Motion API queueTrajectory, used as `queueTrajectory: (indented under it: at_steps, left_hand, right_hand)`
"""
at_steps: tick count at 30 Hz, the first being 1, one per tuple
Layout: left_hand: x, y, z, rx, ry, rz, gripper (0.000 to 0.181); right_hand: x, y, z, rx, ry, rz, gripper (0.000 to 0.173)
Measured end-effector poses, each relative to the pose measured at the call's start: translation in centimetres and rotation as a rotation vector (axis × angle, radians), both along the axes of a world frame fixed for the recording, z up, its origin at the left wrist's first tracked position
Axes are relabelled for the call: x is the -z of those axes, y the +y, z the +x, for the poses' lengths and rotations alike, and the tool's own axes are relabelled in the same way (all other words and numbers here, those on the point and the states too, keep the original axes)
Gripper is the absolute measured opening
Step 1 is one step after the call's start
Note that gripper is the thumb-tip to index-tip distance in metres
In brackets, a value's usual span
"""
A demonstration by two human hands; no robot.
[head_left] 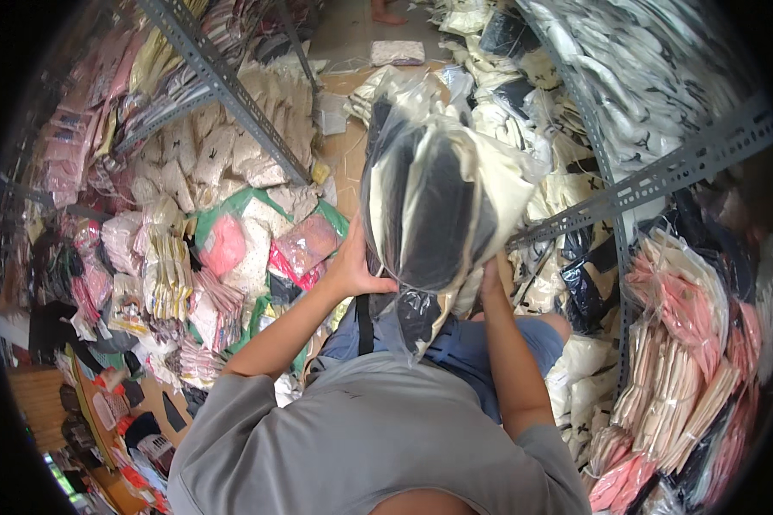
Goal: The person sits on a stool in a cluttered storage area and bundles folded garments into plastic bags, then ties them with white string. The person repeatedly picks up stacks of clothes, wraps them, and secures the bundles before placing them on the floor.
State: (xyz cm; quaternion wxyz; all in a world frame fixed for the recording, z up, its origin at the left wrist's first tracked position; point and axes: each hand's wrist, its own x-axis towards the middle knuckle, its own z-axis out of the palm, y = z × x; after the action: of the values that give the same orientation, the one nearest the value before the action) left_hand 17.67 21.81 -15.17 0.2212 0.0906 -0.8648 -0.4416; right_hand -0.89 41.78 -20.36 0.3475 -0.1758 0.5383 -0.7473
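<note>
A bulky stack of black and cream garments in clear plastic bags (438, 206) is held up in front of my body. My left hand (359, 261) grips its left side, with the thumb across the lower edge. On the right, my right hand (489, 280) supports the stack low down; most of its fingers are hidden behind the bags. A loose flap of clear plastic with a black piece (419, 315) hangs from the bottom toward my shirt. More cream bagged garments (373, 96) lie just beyond the stack.
Grey perforated metal racks (225, 84) rise on the left, with another rack beam (657, 177) at right. Bagged pink and white clothes (225, 244) heap at left; bundled pink garments (676, 302) stack at right. A flat packet (397, 53) lies ahead near another person's foot (388, 14).
</note>
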Motion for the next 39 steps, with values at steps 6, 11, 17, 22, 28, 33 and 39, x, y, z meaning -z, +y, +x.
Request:
queueTrajectory:
  at_steps: [6,11,17,22,28,33,39]
  left_hand:
    - [-4.1,2.9,-0.7,-0.018,-0.012,-0.117,0.143]
    - [-12.2,9.7,-4.5,-0.108,-0.290,-0.237,0.144]
    - [-15.4,2.7,-4.2,0.518,0.121,0.501,0.065]
    - [1.1,-0.9,-2.5,-0.193,-0.201,1.000,0.062]
    - [-5.4,3.7,-3.0,0.164,0.062,0.778,0.077]
    - [-13.2,0.9,-0.9,0.066,-0.103,0.643,0.081]
    - [-7.3,-3.6,2.9,-0.045,-0.590,0.499,0.088]
  right_hand:
    - [-3.3,0.5,-1.8,-0.019,0.018,0.074,0.061]
    - [-5.1,2.7,-2.2,-0.005,-0.010,0.123,0.060]
    - [-4.6,9.3,-0.3,0.100,-0.121,0.149,0.060]
    - [-4.3,9.5,1.2,0.078,-0.203,0.103,0.059]
    - [-4.2,10.2,2.7,0.084,-0.317,0.061,0.059]
    - [-6.6,9.7,4.6,0.127,-0.485,-0.075,0.058]
    - [5.0,9.5,-4.3,-0.036,-0.413,0.086,0.054]
